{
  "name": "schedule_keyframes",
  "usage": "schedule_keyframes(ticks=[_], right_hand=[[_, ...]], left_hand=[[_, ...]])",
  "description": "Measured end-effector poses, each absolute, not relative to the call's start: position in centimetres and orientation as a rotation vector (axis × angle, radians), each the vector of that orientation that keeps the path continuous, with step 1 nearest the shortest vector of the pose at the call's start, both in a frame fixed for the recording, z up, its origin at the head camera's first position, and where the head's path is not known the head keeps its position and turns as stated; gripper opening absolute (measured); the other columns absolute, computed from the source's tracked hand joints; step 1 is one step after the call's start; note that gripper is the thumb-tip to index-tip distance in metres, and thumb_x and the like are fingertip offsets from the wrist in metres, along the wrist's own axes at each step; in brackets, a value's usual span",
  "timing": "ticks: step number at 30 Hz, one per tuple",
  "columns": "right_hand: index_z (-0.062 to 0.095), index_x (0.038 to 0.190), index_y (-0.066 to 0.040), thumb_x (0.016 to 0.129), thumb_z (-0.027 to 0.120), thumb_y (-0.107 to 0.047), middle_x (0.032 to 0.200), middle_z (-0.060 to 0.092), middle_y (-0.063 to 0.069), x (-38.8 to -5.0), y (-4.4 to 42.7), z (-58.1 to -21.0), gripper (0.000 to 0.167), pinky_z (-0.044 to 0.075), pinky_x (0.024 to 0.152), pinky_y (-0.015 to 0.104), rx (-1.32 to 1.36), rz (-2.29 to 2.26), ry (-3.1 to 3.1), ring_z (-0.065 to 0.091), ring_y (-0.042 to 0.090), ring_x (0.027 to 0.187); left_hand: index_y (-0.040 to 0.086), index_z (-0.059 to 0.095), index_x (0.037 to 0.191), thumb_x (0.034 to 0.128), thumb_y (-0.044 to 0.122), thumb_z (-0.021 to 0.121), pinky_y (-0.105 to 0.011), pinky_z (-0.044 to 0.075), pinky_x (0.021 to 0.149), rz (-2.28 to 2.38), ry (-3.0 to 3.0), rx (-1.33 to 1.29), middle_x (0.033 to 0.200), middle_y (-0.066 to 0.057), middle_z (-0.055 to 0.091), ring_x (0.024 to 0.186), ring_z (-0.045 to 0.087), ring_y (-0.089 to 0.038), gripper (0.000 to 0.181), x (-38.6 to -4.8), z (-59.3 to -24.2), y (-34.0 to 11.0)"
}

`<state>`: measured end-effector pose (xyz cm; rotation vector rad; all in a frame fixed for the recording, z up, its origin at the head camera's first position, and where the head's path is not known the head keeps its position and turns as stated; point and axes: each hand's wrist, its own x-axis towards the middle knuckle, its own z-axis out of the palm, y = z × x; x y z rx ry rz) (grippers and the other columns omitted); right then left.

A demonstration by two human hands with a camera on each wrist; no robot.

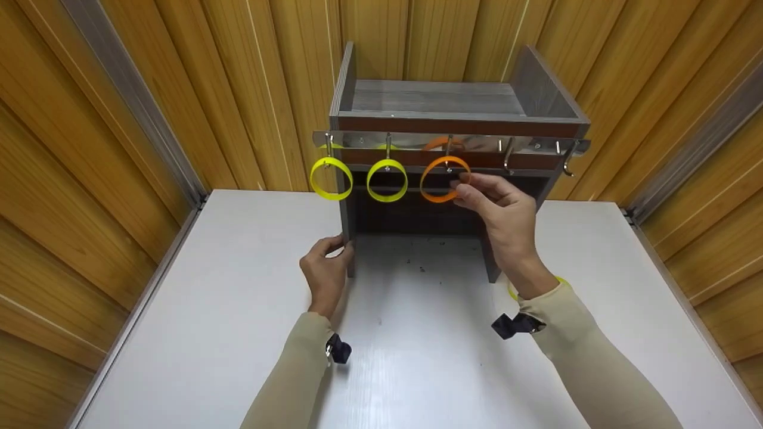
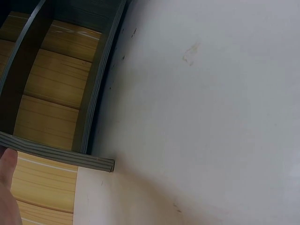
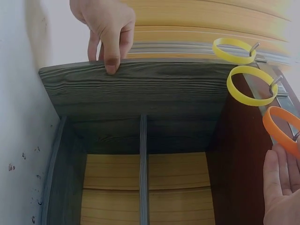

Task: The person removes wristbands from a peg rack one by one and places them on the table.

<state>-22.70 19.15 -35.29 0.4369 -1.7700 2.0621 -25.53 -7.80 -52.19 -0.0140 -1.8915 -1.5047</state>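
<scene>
"head view: who holds what?"
"the right hand (image 1: 509, 217) pinches an orange ring (image 1: 439, 199), hung around the middle hook (image 1: 450, 142); the left hand (image 1: 325, 271) grips the shelf (image 1: 545, 83) at its side panel (image 3: 154, 89). two yellow rings (image 1: 387, 199) hang alongside, and a third yellow ring (image 1: 511, 291) is partly hidden by the right arm (image 1: 590, 339)."
"what does the right wrist view add?"
"the left thumb (image 3: 111, 56), flat on the panel's inner face, and a divider (image 3: 143, 173) parting the shelf's inside, with wooden wall (image 3: 112, 171) showing on both sides of it."

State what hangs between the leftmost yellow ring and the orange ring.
The head view shows a second yellow ring hanging between the leftmost yellow ring and the orange ring.
</scene>
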Motion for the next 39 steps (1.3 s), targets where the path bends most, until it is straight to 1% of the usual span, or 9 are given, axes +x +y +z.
schedule_keyframes(ticks=[6,19,24,28,33,39], right_hand=[[0.074,0.118,0.008,0.095,0.078,0.001,0.113,0.076,0.023,-22.3,19.3,-35.0,0.024,0.062,0.090,0.042,0.473,2.054,-1.745,0.076,0.031,0.102],[0.073,0.121,0.009,0.095,0.076,0.006,0.112,0.077,0.021,-20.8,20.8,-34.6,0.026,0.062,0.091,0.038,0.475,2.035,-1.722,0.077,0.028,0.101],[0.073,0.120,0.011,0.095,0.075,0.008,0.111,0.077,0.021,-20.2,21.5,-34.6,0.026,0.062,0.091,0.039,0.455,2.067,-1.699,0.077,0.028,0.101],[0.072,0.121,0.011,0.095,0.075,0.007,0.111,0.078,0.021,-19.7,22.2,-34.8,0.026,0.062,0.091,0.038,0.432,2.067,-1.699,0.077,0.028,0.101],[0.070,0.121,0.014,0.096,0.072,0.009,0.110,0.077,0.022,-19.2,23.4,-35.2,0.026,0.063,0.090,0.038,0.411,2.095,-1.670,0.077,0.028,0.100],[0.069,0.122,0.015,0.096,0.072,0.010,0.110,0.077,0.021,-18.6,24.9,-36.1,0.027,0.062,0.090,0.037,0.338,2.080,-1.694,0.077,0.028,0.100]], left_hand=[[-0.001,0.080,0.095,0.0819,-0.009,0.084,-0.047,0.065,0.077,-1.500,-1.896,-0.018,0.095,-0.010,0.080,0.089,0.078,-0.026,0.016,-25.6,-52.2,-7.8],[0.000,0.081,0.096,0.0823,-0.009,0.084,-0.046,0.065,0.079,-1.510,-1.910,-0.007,0.095,-0.009,0.080,0.090,0.078,-0.025,0.017,-25.5,-52.2,-7.8],[-0.001,0.081,0.096,0.0822,-0.009,0.084,-0.046,0.065,0.079,-1.510,-1.896,-0.004,0.094,-0.010,0.080,0.089,0.078,-0.027,0.016,-25.5,-52.2,-7.8],[-0.001,0.080,0.095,0.0819,-0.009,0.085,-0.044,0.065,0.079,-1.502,-1.896,-0.001,0.094,-0.010,0.080,0.089,0.078,-0.028,0.016,-25.5,-52.2,-7.8],[-0.001,0.080,0.095,0.0821,-0.009,0.085,-0.042,0.065,0.079,-1.504,-1.913,0.011,0.096,-0.010,0.079,0.091,0.078,-0.027,0.015,-25.4,-52.0,-7.7],[-0.001,0.080,0.096,0.0821,-0.010,0.084,-0.046,0.064,0.081,-1.522,-1.913,0.017,0.096,-0.010,0.080,0.092,0.077,-0.027,0.016,-25.3,-52.1,-7.8]])
